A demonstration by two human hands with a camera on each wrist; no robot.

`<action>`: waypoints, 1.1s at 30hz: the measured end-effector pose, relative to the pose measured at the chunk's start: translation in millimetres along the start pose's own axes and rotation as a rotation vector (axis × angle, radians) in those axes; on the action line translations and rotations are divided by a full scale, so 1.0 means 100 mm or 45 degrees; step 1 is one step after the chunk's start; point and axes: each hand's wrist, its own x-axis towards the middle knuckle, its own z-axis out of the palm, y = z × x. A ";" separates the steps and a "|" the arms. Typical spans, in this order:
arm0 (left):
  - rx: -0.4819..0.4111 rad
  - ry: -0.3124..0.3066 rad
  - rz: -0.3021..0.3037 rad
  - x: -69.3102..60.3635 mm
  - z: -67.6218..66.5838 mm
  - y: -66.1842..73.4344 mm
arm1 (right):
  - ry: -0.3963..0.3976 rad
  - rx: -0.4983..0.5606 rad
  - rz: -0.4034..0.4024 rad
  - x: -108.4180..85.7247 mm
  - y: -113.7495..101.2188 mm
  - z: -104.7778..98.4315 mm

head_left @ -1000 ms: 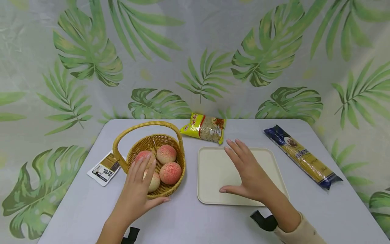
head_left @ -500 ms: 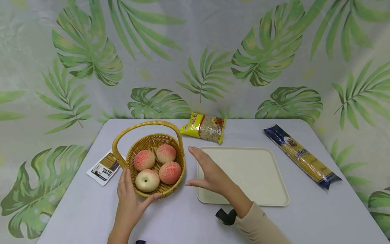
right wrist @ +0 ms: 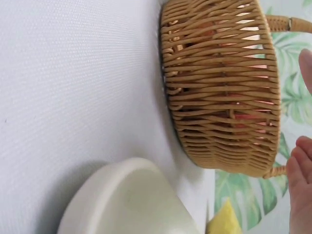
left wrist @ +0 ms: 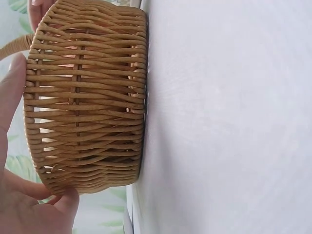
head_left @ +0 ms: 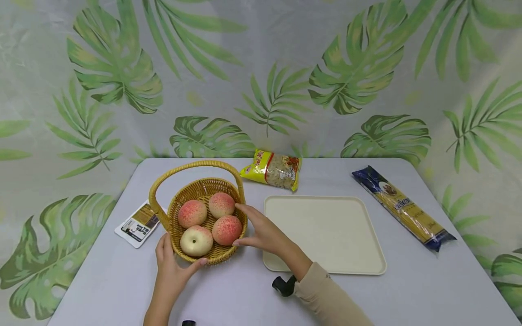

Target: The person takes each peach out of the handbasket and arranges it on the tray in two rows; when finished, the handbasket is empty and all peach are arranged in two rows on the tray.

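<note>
A round wicker basket (head_left: 209, 261) with a tall arched handle stands upright on the left of the table. In it lie several pink and cream peaches (head_left: 227, 230). My left hand (head_left: 171, 271) grips the basket's near left side, its thumb against the rim and its fingers bent round the wicker, as the left wrist view shows. On the other side, my right hand (head_left: 263, 231) is spread at the basket's right rim, thumb and fingers apart. In the right wrist view, a small gap shows between the right thumb (right wrist: 306, 68) and the wicker.
A cream tray (head_left: 326, 235) lies right of the basket, partly under my right forearm. Behind is a yellow food bag (head_left: 273, 170); at far right, a blue and yellow pasta packet (head_left: 401, 206). A white and brown pouch (head_left: 138, 225) lies left of the basket.
My right hand has moved left from above the tray to the basket's right rim. My left hand has come down from over the peaches to the basket's near left side.
</note>
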 end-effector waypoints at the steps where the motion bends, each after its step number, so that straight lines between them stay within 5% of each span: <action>1: -0.004 -0.007 -0.006 0.00 0.00 0.00 | -0.014 0.013 0.012 0.01 0.00 0.01; 17: -0.022 -0.019 -0.009 0.00 0.00 -0.03 | -0.265 -0.017 0.149 0.28 -0.02 0.03; 33: -0.014 -0.021 0.002 0.01 0.00 -0.04 | -0.408 -0.129 0.091 0.44 -0.03 0.09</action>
